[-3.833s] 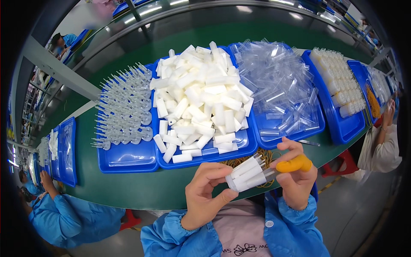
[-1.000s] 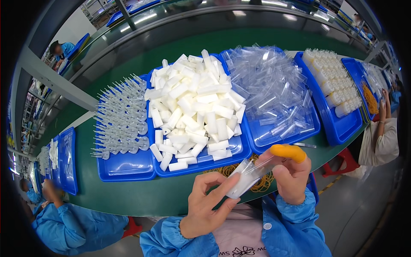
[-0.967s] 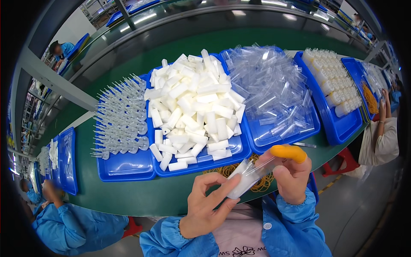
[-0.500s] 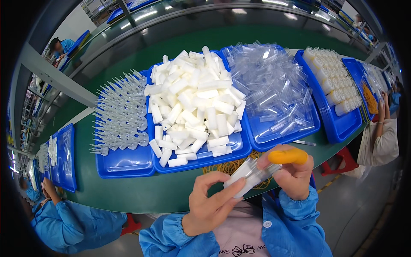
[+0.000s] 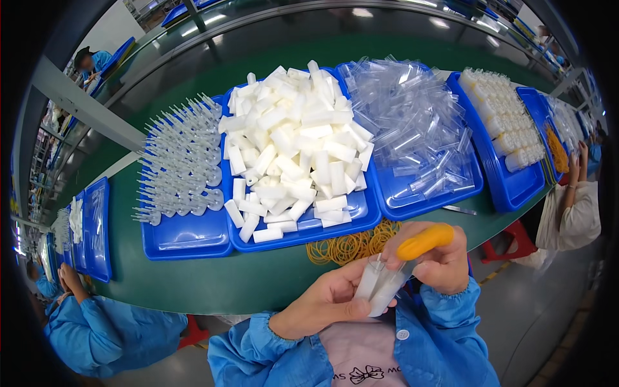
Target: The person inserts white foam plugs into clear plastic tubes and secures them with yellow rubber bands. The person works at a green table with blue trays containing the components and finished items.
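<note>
My left hand [image 5: 325,298] is closed round the lower part of a small bundle of white blocks with clear plastic sleeves [image 5: 380,287], thumb across the front. My right hand [image 5: 445,267], a yellow finger cot [image 5: 425,241] on one finger, pinches the clear upper end of that bundle. The bundle is tilted in front of my chest, just off the table edge. How many pieces it has is hard to make out. Yellow rubber bands [image 5: 348,248] lie in a loose heap on the green table just beyond my hands.
Blue trays line the table: translucent thin-stemmed parts [image 5: 180,161], a heap of white blocks [image 5: 290,148], loose clear sleeves [image 5: 412,116], and, at right, bundled pieces [image 5: 506,119]. A metal strip [image 5: 459,209] lies by the sleeve tray. Co-workers in blue [image 5: 116,335] and white [image 5: 570,213] sit either side.
The bundle has turned more upright and moved slightly down, with my left hand wrapped further round it. My right hand's covered finger now bends over the top end. The rubber bands show more fully.
</note>
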The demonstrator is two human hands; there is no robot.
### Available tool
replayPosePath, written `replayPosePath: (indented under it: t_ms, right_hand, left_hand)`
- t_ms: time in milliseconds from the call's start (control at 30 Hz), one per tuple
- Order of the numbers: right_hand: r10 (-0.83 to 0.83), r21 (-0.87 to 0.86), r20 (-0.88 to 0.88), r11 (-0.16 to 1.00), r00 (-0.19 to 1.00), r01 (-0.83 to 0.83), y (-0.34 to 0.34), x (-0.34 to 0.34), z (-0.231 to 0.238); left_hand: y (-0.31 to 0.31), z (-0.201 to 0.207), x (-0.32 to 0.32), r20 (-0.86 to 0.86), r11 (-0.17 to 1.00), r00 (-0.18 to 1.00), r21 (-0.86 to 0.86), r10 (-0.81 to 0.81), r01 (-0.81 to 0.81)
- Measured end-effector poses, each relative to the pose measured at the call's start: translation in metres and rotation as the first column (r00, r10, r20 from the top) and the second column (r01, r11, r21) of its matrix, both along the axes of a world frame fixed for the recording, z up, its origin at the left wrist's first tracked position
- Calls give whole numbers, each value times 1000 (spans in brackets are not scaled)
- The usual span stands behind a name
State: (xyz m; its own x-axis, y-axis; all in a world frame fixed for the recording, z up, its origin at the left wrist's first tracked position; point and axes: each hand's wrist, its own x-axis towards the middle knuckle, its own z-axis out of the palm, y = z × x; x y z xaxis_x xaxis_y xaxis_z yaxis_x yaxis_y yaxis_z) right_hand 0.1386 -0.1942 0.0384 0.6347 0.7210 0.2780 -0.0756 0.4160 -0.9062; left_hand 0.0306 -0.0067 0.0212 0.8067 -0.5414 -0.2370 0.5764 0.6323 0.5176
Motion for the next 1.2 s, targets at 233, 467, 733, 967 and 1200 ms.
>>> replayPosePath:
  t_ms: [233,467,733,967,1200]
  right_hand:
    - [-185,-49,348,975,919,215,4,2,0]
    - [-283,-9,452,947,846,321,3,-8,0]
    - [-107,-227,674,911,731,343,2,-19,14]
    - [95,-387,652,895,753,222,15,-23,15]
    - [-33,-363,557,889,830,279,16,-8,30]
  left_hand:
    - [-4,0,-3,194,954,951,133,242,-270]
    - [-4,2,-1,262,943,934,160,245,-292]
    - [4,5,1,43,985,991,110,125,-129]
    - [-4,0,-3,18,987,987,21,162,-162]
    - [-3,2,-4,64,956,970,167,234,-241]
